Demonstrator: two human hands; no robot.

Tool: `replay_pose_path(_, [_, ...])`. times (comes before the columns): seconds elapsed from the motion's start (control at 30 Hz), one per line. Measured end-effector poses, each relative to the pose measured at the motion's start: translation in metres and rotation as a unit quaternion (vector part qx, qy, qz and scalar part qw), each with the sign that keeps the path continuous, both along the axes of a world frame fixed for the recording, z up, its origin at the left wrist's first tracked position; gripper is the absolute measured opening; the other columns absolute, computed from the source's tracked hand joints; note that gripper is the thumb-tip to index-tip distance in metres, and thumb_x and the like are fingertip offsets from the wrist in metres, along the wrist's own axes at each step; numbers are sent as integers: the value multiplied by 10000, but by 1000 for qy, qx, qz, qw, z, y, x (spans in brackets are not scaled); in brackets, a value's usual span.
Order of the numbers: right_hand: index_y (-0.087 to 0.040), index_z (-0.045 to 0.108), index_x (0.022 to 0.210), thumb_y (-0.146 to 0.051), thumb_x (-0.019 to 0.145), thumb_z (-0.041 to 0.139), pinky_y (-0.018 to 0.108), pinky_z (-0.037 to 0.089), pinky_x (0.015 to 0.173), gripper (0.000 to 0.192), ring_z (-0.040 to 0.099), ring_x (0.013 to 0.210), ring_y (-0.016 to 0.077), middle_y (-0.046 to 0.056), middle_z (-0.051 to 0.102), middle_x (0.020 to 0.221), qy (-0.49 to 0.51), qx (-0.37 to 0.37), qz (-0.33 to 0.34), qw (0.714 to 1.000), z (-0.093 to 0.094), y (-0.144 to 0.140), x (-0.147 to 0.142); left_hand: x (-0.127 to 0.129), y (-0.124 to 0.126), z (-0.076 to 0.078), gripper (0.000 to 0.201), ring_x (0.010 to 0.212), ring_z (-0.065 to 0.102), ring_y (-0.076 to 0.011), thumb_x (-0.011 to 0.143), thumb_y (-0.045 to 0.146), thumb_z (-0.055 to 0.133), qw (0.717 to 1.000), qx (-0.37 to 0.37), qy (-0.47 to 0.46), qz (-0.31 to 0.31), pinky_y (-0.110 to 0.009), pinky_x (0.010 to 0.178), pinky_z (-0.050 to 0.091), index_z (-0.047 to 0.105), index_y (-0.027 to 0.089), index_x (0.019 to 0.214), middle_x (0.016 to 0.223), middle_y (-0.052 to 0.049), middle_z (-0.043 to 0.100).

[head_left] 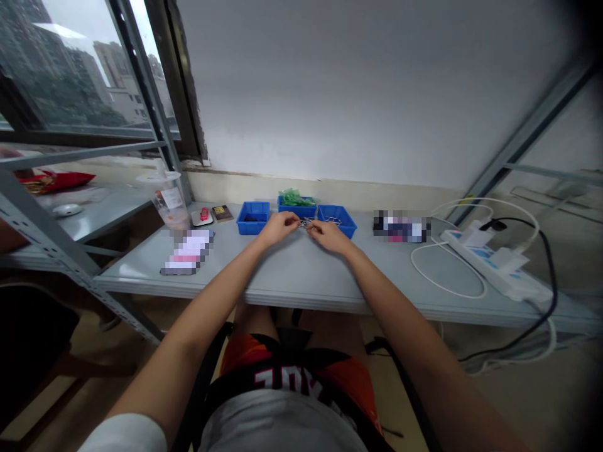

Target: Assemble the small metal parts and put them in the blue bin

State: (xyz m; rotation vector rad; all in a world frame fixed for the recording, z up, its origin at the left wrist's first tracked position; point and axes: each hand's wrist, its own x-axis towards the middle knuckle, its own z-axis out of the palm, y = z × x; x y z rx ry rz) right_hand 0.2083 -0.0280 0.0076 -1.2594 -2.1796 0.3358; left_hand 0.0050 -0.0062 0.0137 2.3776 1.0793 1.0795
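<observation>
My left hand and my right hand meet over the grey table, just in front of three blue trays. Between the fingertips of both hands is a small cluster of metal parts; the pieces are too small to make out. The left blue tray holds something dark. Green parts fill the middle blue tray behind. Small metal pieces lie in the right blue tray, beside my right hand.
A plastic cup stands at the left with small cards next to it. A white power strip with white and black cables lies at the right. A second table and a metal frame stand at the left under the window.
</observation>
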Motion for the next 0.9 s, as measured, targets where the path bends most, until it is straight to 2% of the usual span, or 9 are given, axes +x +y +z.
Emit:
replay_pose_path(0.1, [-180,651,873,-273,877,510,250,385,644,169,545,616,144,4,635,654,37,33,-27,998,2,1,3,-3,1,0,177,771,583,-157,845,209,554,999,-31,14,2,-262,738,426,698,115,888,841,-55,696])
replay_pose_path(0.27, [-182,660,906,-357,883,521,261,395,639,224,546,606,148,10,640,667,86,72,-38,993,4,-1,-2,-2,2,-6,176,696,539,-141,818,208,571,996,-53,67,-39,-253,680,391,713,120,872,748,-34,666])
replay_pose_path(0.4, [-185,655,889,-350,869,525,271,420,664,211,561,644,157,22,650,710,105,100,-55,988,7,-1,1,-1,3,-8,216,680,534,-140,828,221,552,995,-50,84,-24,-250,656,382,708,121,938,753,-42,663])
replay_pose_path(0.47, [-188,652,881,-321,867,509,291,443,716,196,583,708,173,46,674,790,114,135,-85,981,9,3,12,-3,5,-9,235,678,543,-144,827,231,554,994,-53,100,-10,-253,654,386,704,118,969,764,-52,666])
replay_pose_path(0.57, [-177,653,874,-274,858,492,342,448,803,189,584,807,213,91,673,871,98,191,-183,959,9,12,38,-5,7,-11,235,695,565,-154,822,251,564,990,-58,125,-1,-256,667,404,706,126,962,786,-58,675])
replay_pose_path(0.63, [-167,657,850,-240,847,485,380,436,852,186,578,862,243,118,662,879,63,192,-234,951,5,18,52,-6,8,-12,232,715,581,-163,817,253,565,989,-60,135,-2,-258,681,419,712,132,950,805,-63,683])
replay_pose_path(0.7, [-163,669,863,-240,843,494,407,430,870,193,575,904,269,138,662,911,36,165,-258,951,1,23,61,-6,8,-13,235,728,592,-172,812,254,568,988,-61,142,-2,-262,692,433,718,132,946,819,-69,691])
replay_pose_path(0.8, [-160,682,916,-245,843,504,407,435,877,210,583,910,269,138,673,943,30,141,-245,959,-3,26,60,-6,9,-15,244,747,608,-179,802,257,580,986,-70,153,1,-262,701,444,721,129,955,832,-75,703])
replay_pose_path(0.9, [-162,682,952,-232,855,488,383,443,873,229,596,898,248,120,683,946,53,160,-218,961,0,23,48,-6,10,-16,251,782,623,-184,796,264,593,984,-74,161,2,-261,720,450,724,133,965,861,-79,715])
